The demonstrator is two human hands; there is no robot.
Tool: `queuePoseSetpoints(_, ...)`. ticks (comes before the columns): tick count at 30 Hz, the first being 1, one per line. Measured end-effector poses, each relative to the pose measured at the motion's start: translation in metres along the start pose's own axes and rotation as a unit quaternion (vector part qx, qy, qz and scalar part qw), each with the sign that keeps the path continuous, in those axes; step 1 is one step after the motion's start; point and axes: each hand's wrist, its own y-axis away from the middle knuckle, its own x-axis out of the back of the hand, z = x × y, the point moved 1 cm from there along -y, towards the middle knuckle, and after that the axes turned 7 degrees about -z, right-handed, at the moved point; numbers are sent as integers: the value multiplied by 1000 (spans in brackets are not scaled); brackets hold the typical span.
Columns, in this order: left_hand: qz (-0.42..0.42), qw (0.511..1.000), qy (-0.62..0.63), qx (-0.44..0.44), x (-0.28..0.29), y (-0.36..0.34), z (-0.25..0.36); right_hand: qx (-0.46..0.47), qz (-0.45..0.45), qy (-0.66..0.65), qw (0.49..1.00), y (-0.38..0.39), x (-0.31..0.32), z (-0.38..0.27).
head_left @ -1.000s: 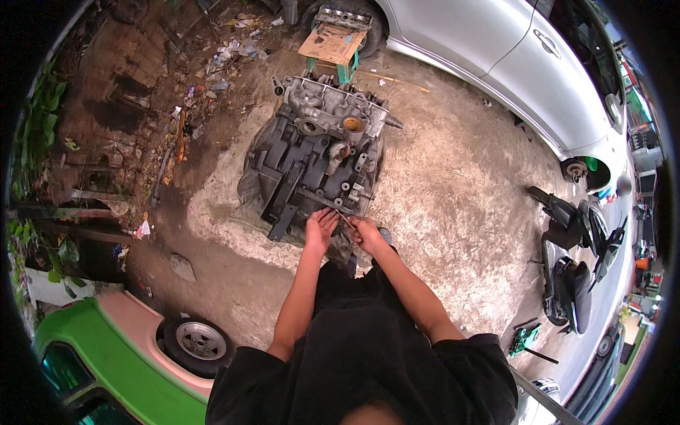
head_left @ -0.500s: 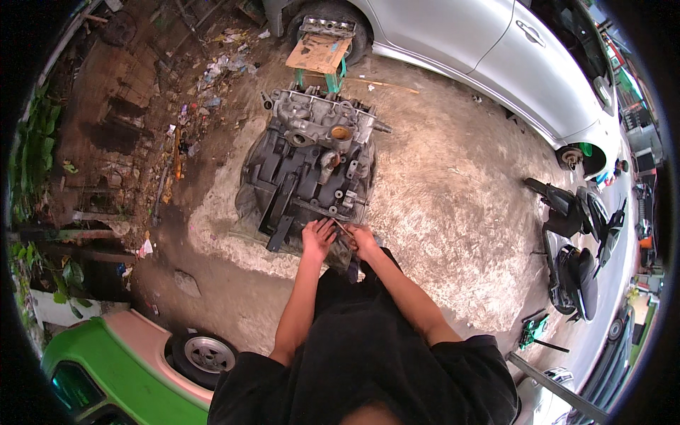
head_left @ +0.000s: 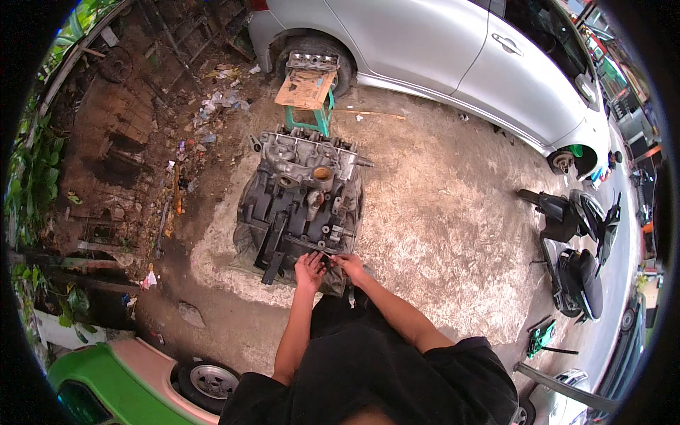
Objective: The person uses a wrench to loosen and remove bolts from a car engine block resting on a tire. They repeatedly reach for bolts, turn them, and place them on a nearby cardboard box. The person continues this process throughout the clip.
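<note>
Head view: The engine block (head_left: 301,205) sits on the concrete ground (head_left: 439,227), roughly in the middle of the picture, its dark grey body toward the person and its lighter cast-metal end away from them. Both forearms enter from the lower edge and meet at the near edge of the block. The left hand (head_left: 309,269) rests against that near edge, fingers curled downward onto the metal; whether they clasp a small part cannot be told at this size. The right hand (head_left: 349,265) lies just beside it, touching the same edge, fingers bent in; its grip cannot be told either. The two hands are close together, almost touching.

Beyond the block stands a green stool (head_left: 312,113) bearing a piece of cardboard (head_left: 306,88). Behind that is a silver car (head_left: 439,49). A black scooter (head_left: 574,248) is parked at the right, well apart from the block. A green car (head_left: 120,386) shows at the lower left.
</note>
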Motion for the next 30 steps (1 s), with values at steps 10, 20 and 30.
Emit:
queuePoseSetpoints(10, -36, 997, -36, 61, 14, -10, 22, 80, 106, 313, 940, -4, -2, -4)
queuePoseSetpoints(20, -51, 979, -66, 189, -4, -12, 56, 65, 265, 395, 877, 18, -39, -6)
queuePoseSetpoints(30, -73, 965, -51, 245, -8, -23, 62, -42, 303, 476, 824, 27, -55, -33)
